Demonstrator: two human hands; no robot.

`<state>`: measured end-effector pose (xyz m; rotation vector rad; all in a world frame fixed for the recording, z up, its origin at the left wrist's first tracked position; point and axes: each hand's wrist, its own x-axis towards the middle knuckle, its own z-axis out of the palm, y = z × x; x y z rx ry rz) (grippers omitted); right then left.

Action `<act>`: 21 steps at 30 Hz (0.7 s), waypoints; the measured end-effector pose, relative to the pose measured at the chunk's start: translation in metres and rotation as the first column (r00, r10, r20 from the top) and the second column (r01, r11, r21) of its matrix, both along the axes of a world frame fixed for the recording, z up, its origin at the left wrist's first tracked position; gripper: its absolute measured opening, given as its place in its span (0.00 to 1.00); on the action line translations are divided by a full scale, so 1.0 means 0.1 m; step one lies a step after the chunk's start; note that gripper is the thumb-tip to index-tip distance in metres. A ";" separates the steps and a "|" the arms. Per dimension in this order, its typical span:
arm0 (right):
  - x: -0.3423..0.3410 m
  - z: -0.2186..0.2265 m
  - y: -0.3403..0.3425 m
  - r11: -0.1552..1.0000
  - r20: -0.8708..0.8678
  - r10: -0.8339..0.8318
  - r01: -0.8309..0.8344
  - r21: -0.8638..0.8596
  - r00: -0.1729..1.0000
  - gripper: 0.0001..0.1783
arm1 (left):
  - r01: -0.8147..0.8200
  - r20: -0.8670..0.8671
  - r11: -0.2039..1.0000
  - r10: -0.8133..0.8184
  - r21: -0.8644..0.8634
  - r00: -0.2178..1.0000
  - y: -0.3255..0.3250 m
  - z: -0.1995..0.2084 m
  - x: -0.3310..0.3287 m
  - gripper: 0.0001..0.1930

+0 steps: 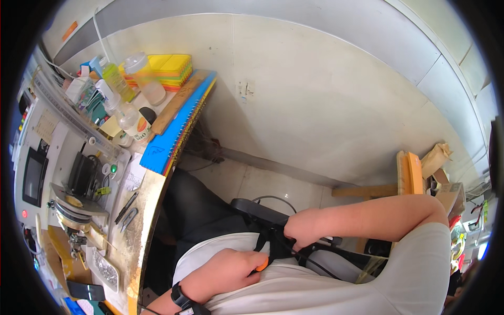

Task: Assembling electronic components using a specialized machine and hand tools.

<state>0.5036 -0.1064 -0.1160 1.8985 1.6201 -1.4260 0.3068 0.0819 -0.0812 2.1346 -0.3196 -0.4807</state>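
My left hand (228,273), a black watch (184,299) on its wrist, rests against my white shirt (315,286) with its fingers curled round a small orange thing (263,264). Only the tip of that thing shows, so its kind is unclear. My right hand (304,228) is closed at my waist beside a black strap (268,242); whatever lies inside its fingers is hidden. A thin black cable (315,262) runs below it across my lap. Just beyond the right hand lies a long black rounded piece (260,210), resembling a chair armrest.
On the left, a worn workbench (149,205) holds a machine with a screen (35,176), bottles (134,123), blue notebooks (160,152), tweezers (129,219), a metal tray (105,270) and a phone (85,291). A wall (315,100) stands ahead. Boxes (449,197) sit at right.
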 end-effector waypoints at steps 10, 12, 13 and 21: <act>-0.05 -0.41 -0.09 0.985 -0.313 0.134 -0.092 0.146 0.940 0.20 | -0.244 0.282 0.837 0.113 0.489 0.953 0.18 -0.04 -0.12 0.16; -0.05 -0.43 -0.06 0.990 -0.330 0.089 -0.119 -0.074 0.940 0.22 | -0.410 0.451 0.783 0.188 0.467 0.873 0.27 -0.07 -0.15 0.17; -0.03 -0.42 -0.05 0.990 -0.330 0.090 -0.120 -0.074 0.940 0.22 | -0.411 0.451 0.783 0.189 0.468 0.873 0.30 -0.05 -0.16 0.17; -0.01 -0.41 -0.02 0.959 -0.328 0.085 -0.167 -0.230 0.941 0.18 | -0.675 0.721 0.645 0.267 0.360 0.639 0.41 0.16 -0.35 0.16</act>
